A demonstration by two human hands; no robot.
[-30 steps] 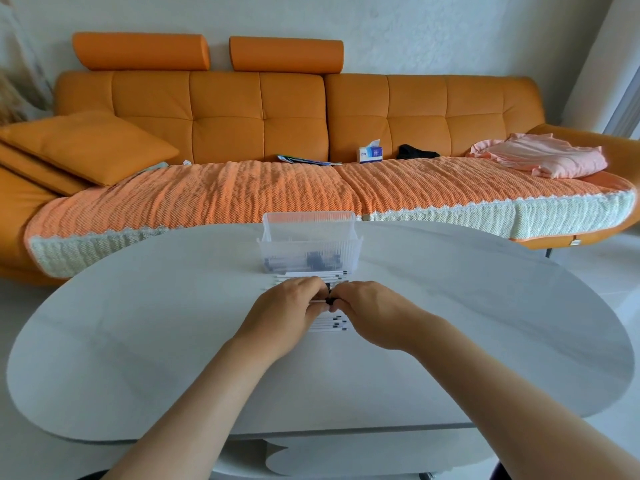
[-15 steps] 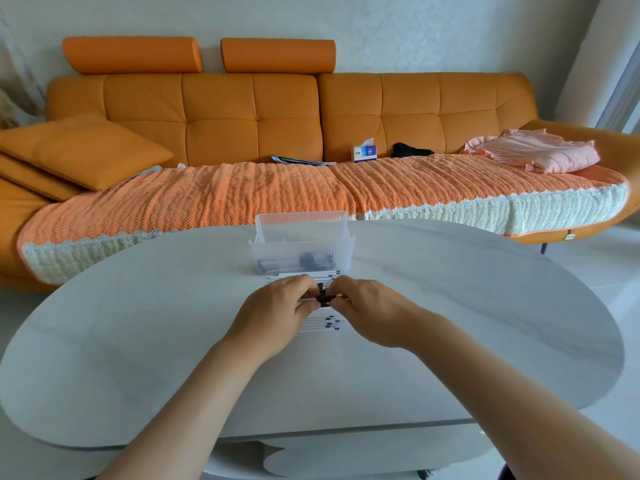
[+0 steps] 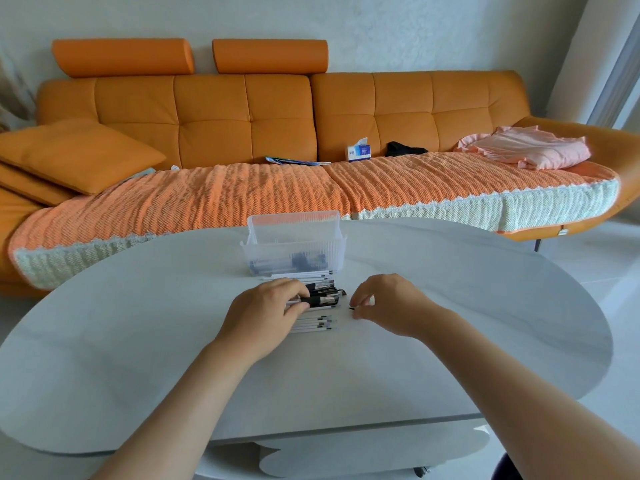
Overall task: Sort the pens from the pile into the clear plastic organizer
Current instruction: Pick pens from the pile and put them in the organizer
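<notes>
I face an orange sofa (image 3: 277,112) under a woven throw (image 3: 242,195), white wall (image 3: 381,26) behind, grey oval table (image 3: 138,341) in front, pale floor (image 3: 609,261) right.

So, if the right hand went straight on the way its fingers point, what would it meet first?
Its fingers point left, so the right hand would most likely meet the bundle of pens that the left hand grips over the pile. Depth is unclear from this view.
</notes>
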